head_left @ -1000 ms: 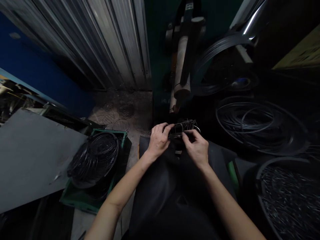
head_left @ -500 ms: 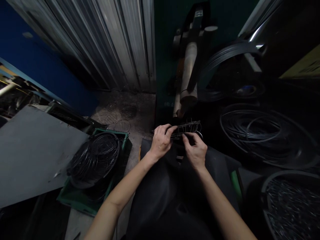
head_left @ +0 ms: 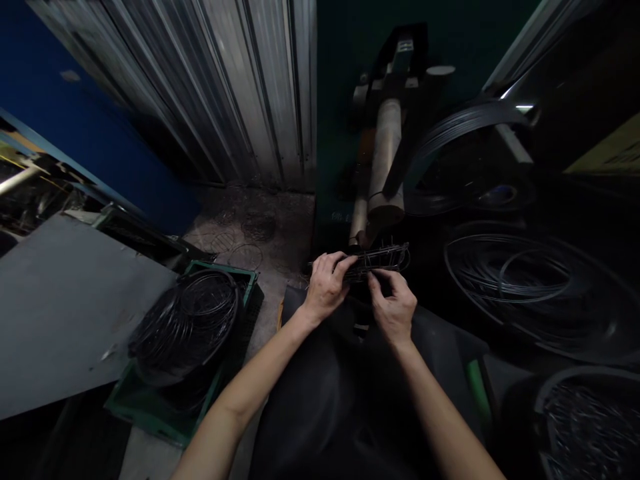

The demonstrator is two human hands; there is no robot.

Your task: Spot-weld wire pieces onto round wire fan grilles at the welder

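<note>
A small wire frame (head_left: 387, 255) of thin dark rods lies between my hands, just below the welding machine's lower arm. My left hand (head_left: 327, 283) is closed over its left part, fingers wrapped across the top rods. At the near edge, my right hand (head_left: 395, 300) pinches with thumb and forefinger against the frame's rods. Whether a separate thin wire sits in that pinch is too dark to make out. The upper cylindrical arm (head_left: 386, 160) of the machine hangs right above the frame, with a narrower rod (head_left: 359, 217) beside it.
On the left, a green crate (head_left: 145, 407) carries a black basin (head_left: 235, 313) of wire rings beside a grey sheet (head_left: 75, 307). To the right stand a wide tub (head_left: 590, 333) of wire hoops and a bucket (head_left: 545, 400) of small metal pieces. Wire rings (head_left: 245, 253) lie on the floor.
The whole view has shifted slightly, so most things appear lower. The wire frame looks turned a little, more of its upper rods showing. Both hands keep their hold on it.
</note>
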